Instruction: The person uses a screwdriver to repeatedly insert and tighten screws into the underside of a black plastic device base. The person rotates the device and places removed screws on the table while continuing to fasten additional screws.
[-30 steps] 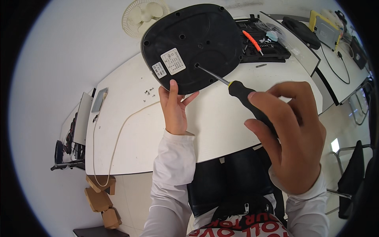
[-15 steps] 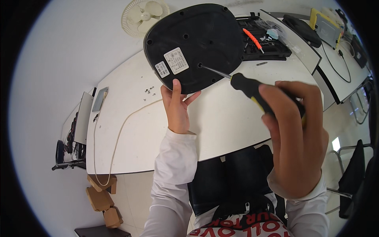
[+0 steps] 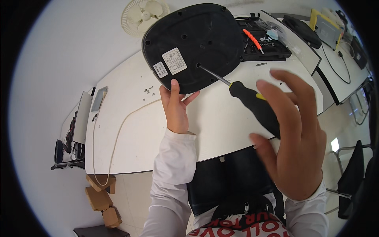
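My left hand (image 3: 176,106) grips the lower edge of a black, rounded plastic appliance (image 3: 213,27), thumb on the face toward me. Its underside faces me, tilted up, with several recessed screw holes and two white labels (image 3: 174,61). A screwdriver (image 3: 252,100) with a black-and-yellow handle reaches into one of the lower holes; its tip is hidden there. Around the handle my right hand (image 3: 298,134) is loosened, fingers spread and thumb well away from it. Part of the handle's end lies behind that hand.
Several small screws (image 3: 148,91) lie on the white table (image 3: 221,130) near a pale cable (image 3: 126,114). Behind the appliance are a black tool case (image 3: 272,51) with an orange flexible shaft (image 3: 252,41), and a white fan (image 3: 145,16). Cardboard boxes (image 3: 98,198) sit on the floor, left.
My right hand has opened from its grip on the screwdriver handle, which now points lower. The appliance and my left hand have shifted slightly left.
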`<state>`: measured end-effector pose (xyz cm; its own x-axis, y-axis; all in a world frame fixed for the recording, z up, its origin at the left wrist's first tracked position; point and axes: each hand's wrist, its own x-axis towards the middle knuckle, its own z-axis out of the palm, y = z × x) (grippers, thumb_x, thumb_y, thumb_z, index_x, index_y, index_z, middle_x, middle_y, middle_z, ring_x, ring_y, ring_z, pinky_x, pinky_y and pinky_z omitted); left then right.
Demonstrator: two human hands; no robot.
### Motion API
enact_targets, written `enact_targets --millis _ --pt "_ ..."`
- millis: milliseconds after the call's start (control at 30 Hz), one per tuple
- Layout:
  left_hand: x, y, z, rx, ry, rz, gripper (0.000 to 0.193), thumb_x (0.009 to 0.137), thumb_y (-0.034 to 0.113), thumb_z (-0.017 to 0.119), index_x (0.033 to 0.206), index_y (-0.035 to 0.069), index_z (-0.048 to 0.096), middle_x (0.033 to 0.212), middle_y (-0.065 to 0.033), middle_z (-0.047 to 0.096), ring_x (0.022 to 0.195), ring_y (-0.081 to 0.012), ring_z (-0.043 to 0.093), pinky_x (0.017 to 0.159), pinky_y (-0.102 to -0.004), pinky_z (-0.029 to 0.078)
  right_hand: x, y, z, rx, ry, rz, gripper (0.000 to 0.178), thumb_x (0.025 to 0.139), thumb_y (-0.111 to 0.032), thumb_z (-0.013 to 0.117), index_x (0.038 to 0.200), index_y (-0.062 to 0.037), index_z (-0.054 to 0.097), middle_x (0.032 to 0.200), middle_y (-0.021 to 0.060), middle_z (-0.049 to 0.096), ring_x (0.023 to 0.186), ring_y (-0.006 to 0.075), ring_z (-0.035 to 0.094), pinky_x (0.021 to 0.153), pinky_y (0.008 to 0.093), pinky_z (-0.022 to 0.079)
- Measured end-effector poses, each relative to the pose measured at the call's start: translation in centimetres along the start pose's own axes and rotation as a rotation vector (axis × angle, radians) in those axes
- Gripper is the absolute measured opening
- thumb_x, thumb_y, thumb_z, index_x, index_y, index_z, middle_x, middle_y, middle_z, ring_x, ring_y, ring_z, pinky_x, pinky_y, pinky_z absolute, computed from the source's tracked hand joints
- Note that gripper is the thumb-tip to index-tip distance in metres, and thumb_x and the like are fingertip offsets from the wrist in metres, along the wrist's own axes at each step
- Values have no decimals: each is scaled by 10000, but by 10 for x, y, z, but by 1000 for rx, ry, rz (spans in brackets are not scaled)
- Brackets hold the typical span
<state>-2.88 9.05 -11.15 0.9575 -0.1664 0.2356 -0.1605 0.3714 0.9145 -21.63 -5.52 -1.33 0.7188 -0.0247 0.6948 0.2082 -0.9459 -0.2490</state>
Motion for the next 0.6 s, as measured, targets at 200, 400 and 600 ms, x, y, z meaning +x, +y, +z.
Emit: enact_targets --millis 200,400,600 --pt "1 -3 -3 10 7 -9 420 920 359 491 1137 23 362 1141 -114 480 966 -207 585 766 -365 558 1 -5 1 61 -12 11 375 712 26 647 1063 -46 539 1041 142 526 799 258 626 575 307 558" --pt "0 -2 3 -15 56 -10 320 927 326 490 1096 61 428 1028 -56 589 828 -138 620 795 -394 550 7 4 -4 -23 -5 3 379 735 -6 595 1098 -41 495 1100 170 503 760 267 602 573 315 520" --pt "0 -4 -2 25 44 -5 381 924 346 488 1135 42 403 1102 -84 544 924 -180 606 784 -373 549 0 -3 3 -14 -53 -115 421 714 45 605 1107 -26 471 1059 172 541 829 277 607 559 312 534"
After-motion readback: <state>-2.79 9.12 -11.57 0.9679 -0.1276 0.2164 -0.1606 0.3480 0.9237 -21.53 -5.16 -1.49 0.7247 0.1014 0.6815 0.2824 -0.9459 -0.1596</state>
